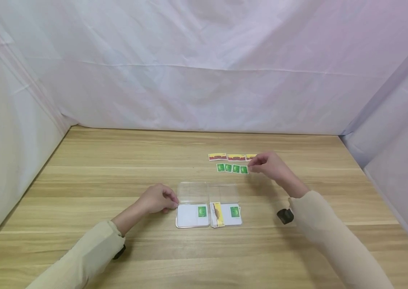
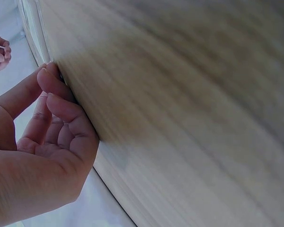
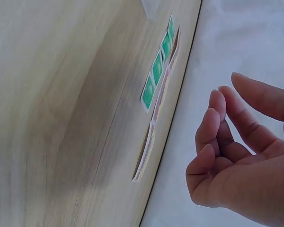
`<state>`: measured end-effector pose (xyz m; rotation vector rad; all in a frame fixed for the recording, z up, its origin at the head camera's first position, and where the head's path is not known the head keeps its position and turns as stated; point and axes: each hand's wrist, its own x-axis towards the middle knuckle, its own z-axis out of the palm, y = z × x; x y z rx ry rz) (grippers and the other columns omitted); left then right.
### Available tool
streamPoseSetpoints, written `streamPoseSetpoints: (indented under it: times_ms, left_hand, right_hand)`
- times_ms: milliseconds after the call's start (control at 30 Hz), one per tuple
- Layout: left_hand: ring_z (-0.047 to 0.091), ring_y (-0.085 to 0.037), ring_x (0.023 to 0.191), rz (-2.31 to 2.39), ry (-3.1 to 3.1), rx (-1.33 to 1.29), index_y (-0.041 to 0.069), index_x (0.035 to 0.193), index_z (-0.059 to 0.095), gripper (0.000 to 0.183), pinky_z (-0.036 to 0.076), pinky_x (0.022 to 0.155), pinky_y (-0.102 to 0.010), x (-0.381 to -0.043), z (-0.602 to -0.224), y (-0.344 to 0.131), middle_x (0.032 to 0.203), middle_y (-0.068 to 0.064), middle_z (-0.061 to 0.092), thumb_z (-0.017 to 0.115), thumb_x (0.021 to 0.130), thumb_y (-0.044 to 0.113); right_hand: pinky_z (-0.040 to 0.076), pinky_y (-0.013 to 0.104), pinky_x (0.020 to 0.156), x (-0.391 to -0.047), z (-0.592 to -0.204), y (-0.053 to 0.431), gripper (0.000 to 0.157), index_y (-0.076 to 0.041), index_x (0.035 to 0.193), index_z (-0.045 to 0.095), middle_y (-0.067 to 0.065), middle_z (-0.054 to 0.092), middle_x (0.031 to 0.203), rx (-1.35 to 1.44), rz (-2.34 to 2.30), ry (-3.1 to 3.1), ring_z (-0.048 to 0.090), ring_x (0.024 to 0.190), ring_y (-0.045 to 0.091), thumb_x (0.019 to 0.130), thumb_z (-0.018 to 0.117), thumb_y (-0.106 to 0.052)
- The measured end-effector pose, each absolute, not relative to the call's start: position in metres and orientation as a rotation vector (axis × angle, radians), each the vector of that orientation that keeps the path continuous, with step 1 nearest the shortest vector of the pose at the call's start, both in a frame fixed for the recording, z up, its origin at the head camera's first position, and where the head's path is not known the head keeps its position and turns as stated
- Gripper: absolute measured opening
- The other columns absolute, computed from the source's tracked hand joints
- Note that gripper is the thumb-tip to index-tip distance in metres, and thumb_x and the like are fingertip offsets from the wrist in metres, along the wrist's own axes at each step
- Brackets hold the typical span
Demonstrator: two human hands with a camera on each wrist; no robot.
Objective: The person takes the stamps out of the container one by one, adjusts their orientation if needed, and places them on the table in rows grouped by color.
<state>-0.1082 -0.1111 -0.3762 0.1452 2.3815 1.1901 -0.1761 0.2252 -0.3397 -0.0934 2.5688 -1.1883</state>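
Just left of our right hand (image 1: pixel 270 165) lies a row of green stamps (image 1: pixel 236 168); its thumb and forefinger stand slightly parted, holding nothing. We would do well to take the nearest stamp by its border, sparing its neighbours, while our left hand (image 1: pixel 158 198) pinches the open clear case (image 1: pixel 193 192) lightly at its corner. Whatever print the stamps carry is too small for us to read.
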Motion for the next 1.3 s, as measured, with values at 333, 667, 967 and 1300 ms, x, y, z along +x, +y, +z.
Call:
streamPoseSetpoints:
  times_ms: [333,667,967,1300]
  left_hand:
    - [0.053,-0.012,0.055,1.195,2.38,0.145,0.002,0.08,0.068,0.004,0.041,0.054,-0.025,-0.108,-0.377,-0.111,0.064,-0.001,0.06,0.07,0.079,0.005]
    - [0.053,-0.012,0.056,1.197,2.372,0.144,0.001,0.079,0.067,0.004,0.043,0.055,-0.025,-0.108,-0.376,-0.111,0.066,0.0,0.06,0.07,0.08,0.004]
    - [0.053,-0.013,0.055,1.186,2.373,0.143,0.001,0.08,0.067,0.004,0.043,0.055,-0.025,-0.108,-0.374,-0.111,0.066,-0.001,0.06,0.07,0.08,0.005]
    - [0.053,-0.013,0.055,1.183,2.377,0.144,0.002,0.08,0.068,0.004,0.042,0.056,-0.025,-0.11,-0.375,-0.111,0.065,-0.001,0.06,0.07,0.079,0.004]
  right_hand:
    - [0.046,0.036,0.077,-0.155,-0.338,0.209,0.016,0.01,0.096,0.064,0.009,0.062,0.084,-0.253,-1.269,2.515,0.054,0.078,0.016,0.084,0.065,0.0]
    - [0.045,0.028,0.067,-0.138,-0.346,0.187,0.012,0.01,0.094,0.063,0.014,0.061,0.085,-0.343,-1.335,2.42,0.052,0.077,0.018,0.083,0.063,0.005]
    - [0.045,0.03,0.069,-0.124,-0.356,0.16,0.009,0.002,0.091,0.067,0.007,0.062,0.083,-0.327,-1.29,2.36,0.053,0.076,0.017,0.082,0.067,0.0]
    - [0.042,0.028,0.064,-0.117,-0.36,0.136,0.006,-0.002,0.087,0.068,0.002,0.061,0.081,-0.354,-1.25,2.362,0.049,0.072,0.017,0.081,0.069,-0.004]
